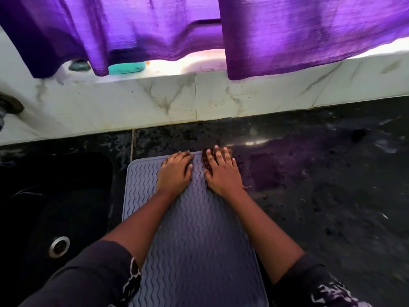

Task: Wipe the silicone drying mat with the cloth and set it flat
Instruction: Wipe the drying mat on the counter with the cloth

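One silicone drying mat (197, 240), grey with wavy ridges, lying flat on the dark speckled table (321, 196) in the lower centre of the frame, long side running away from the camera. One cloth (207, 161), dark brown, at the far right corner of the mat, mostly hidden. Two hands, two forearms, two dark sleeves with a white pattern at the bottom edge.

Left hand (174, 173) pressed palm down on the far part of the mat, fingers (183, 156) held together and almost straight, gripping nothing. Right hand (222, 173) just beside it, flat on the cloth, fingers (218, 155) slightly apart and stretched, pinning the cloth to the mat rather than closed around it.

One black sink (55, 196) at lower left with one metal drain (59, 246). Two purple curtain panels (298, 34) across the top. One teal block (126, 68) on the white ledge at upper left, half covered by the curtain. Near end of the mat cut off by the frame bottom. Cloth size hard to make out under the hand.
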A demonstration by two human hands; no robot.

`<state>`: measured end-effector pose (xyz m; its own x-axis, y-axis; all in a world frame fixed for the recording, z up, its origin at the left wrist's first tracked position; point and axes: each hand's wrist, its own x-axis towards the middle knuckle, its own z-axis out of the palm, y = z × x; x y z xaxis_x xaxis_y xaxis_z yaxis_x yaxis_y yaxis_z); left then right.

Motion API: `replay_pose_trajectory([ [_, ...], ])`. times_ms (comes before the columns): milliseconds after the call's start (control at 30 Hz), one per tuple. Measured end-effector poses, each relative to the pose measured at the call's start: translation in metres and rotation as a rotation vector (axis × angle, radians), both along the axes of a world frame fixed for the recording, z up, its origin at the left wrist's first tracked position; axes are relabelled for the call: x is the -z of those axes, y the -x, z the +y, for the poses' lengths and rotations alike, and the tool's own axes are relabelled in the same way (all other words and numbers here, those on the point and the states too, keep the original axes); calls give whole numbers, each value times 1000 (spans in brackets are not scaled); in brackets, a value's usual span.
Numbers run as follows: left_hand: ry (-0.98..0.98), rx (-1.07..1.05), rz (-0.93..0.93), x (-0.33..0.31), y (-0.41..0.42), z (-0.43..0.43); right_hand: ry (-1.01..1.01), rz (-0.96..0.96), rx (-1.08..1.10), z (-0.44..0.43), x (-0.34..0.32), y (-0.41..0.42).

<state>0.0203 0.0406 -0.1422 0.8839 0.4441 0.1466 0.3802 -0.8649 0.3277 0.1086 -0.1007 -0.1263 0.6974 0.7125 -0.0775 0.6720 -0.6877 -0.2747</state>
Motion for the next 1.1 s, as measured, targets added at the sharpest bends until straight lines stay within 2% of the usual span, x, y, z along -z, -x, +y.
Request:
replay_pose_trajectory([
  [167,15,1,-6,0,0,0,-66,7,46,-16,5,22],
  [467,1,6,18,2,-1,1,10,13,86,10,-3,5],
  [700,-7,2,18,1,-1,0,67,35,58,-29,-13,37],
  [800,-7,5,15,1,-1,1,-84,133,119,-32,-24,31],
  [867,-7,4,14,2,-1,1,-253,129,234,-18,-29,20],
  [900,-11,2,14,2,-1,1,-273,115,252,-9,-30,16],
  [1000,-14,0,10,1,-1,0,-29,56,109,10,-20,12],
  [1100,-6,-5,-13,0,-1,0,33,31,78,7,-11,10],
])
